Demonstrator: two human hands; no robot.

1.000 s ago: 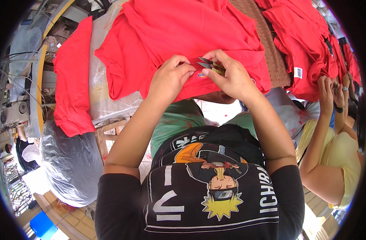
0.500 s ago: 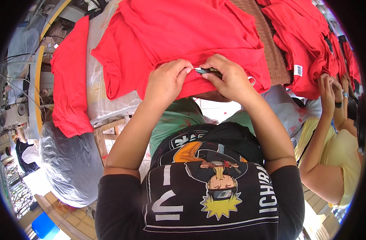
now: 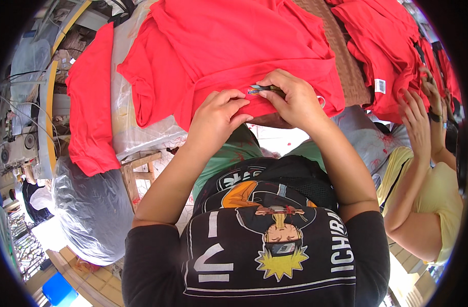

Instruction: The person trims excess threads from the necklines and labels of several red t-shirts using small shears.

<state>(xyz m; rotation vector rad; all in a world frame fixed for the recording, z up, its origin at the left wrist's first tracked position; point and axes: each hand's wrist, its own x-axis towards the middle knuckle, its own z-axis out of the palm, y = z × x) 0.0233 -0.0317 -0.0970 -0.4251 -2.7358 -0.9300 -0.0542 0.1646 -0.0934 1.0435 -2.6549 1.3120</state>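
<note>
At the left, a bulging grey plastic bag [image 3: 91, 210] is just beside a wooden frame [image 3: 137, 169]; a blue tub [image 3: 60, 290] lies lower down. Farther left are a yellow strip [image 3: 50, 112] and machinery [image 3: 23, 146]. At the right, a co-worker [image 3: 431, 210] in yellow is near a red cloth heap [image 3: 390, 51] bearing a white label [image 3: 380, 86].

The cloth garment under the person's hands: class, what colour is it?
The cloth garment is bright red, seen best in the head view.

White-lettered black shirt [image 3: 244, 250], barcoded garment [image 3: 383, 69], logo-labelled cloth [image 3: 239, 56]
</note>
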